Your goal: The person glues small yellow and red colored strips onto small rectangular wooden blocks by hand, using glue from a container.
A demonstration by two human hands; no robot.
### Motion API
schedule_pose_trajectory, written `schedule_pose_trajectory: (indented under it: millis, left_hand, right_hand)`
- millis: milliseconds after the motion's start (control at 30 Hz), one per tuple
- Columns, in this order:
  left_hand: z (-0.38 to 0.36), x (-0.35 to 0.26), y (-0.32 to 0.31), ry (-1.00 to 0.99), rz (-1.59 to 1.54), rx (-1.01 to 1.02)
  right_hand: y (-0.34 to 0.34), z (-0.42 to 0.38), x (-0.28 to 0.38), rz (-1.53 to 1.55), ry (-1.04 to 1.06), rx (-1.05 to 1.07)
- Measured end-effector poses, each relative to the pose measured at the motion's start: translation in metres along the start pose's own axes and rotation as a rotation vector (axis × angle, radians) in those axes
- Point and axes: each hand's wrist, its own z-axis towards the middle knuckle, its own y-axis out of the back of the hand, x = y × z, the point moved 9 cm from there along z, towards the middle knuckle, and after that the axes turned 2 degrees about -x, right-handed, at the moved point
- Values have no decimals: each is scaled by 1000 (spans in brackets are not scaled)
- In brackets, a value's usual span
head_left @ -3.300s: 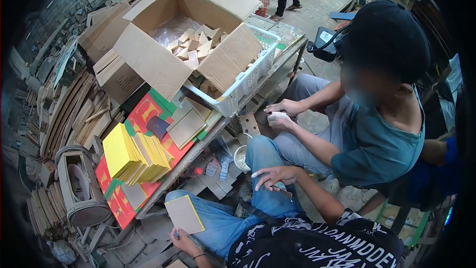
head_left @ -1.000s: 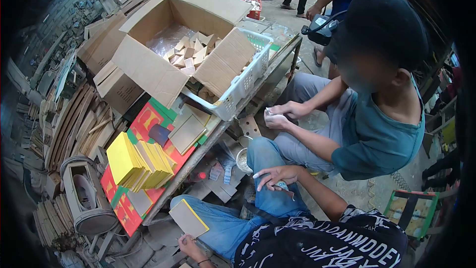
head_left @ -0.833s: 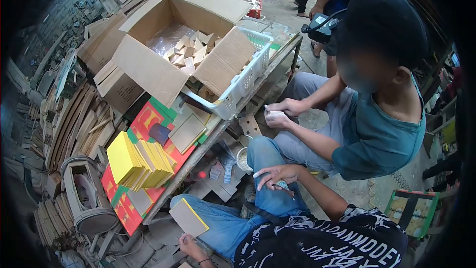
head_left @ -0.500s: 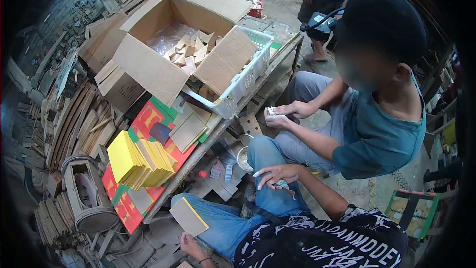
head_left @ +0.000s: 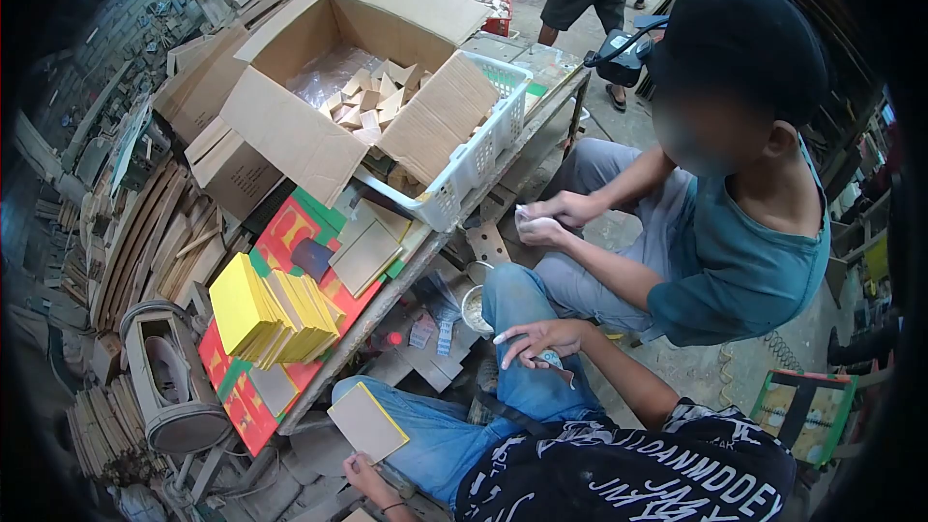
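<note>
My left hand pinches the lower corner of a flat greyish-brown board with yellow-painted edges. The board lies tilted over my left thigh. My right hand rests over my right knee, fingers loosely spread and fingertips whitish. Under its palm, by the thumb, sits a small piece with blue-and-white print, partly hidden by the hand. On the bench to my front left stands a stack of yellow-edged boards. Several bare boards lie beyond it, beside a dark cylinder.
A cardboard box of wooden blocks sits in a white plastic basket on the bench. Close on my right, a seated person holds something small and pale. A white bucket stands by my right knee. Wood pieces crowd the left.
My left hand has shifted slightly up and left, tilting the board a little. My right hand stays put. The seated person's hands have moved, and a person behind has stepped left.
</note>
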Motion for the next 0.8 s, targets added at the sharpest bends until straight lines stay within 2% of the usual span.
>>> schedule_pose_trajectory:
  millis: [433,800]
  left_hand:
    - [22,7,-7,-61,79,262]
    - [13,5,-10,-3,13,255]
  right_hand:
    - [1,-1,-1,6,-3,2]
    - [0,0,-1,15,-1,12]
